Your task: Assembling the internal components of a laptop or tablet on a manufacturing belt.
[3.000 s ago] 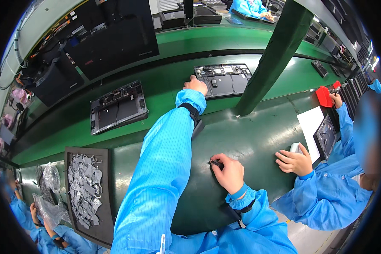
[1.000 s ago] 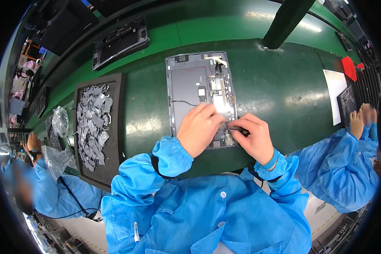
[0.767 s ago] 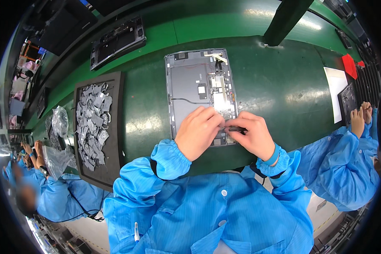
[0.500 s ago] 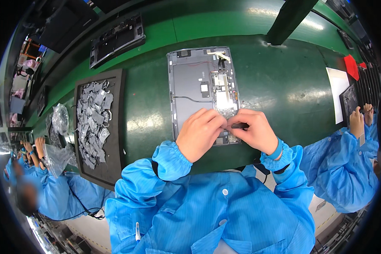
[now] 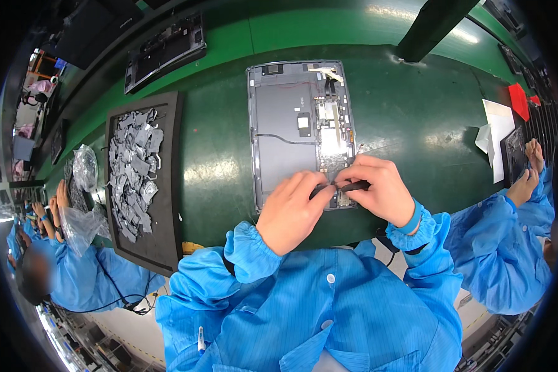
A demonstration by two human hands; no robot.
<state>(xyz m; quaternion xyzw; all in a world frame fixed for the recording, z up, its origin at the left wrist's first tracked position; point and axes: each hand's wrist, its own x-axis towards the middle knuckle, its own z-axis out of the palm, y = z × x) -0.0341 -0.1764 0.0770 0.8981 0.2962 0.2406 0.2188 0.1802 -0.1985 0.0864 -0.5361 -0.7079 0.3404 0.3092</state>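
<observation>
On the green table (image 5: pixel 415 118), one opened device (image 5: pixel 282 111) is lying before the person, no longer at the far side as three seconds ago. Over its near end, two hands are meeting: the left hand (image 5: pixel 291 214) is curling its fingers, any grip unclear; the right hand (image 5: pixel 383 189) is pinching one black tool (image 5: pixel 358 185), its tip hidden.

Grey device chassis (image 5: pixel 291 149), opened, inner board (image 5: pixel 333 139) exposed, is laid flat right of black tray (image 5: pixel 171 155); slim black tool (image 5: pixel 357 185) is held farther right.
</observation>
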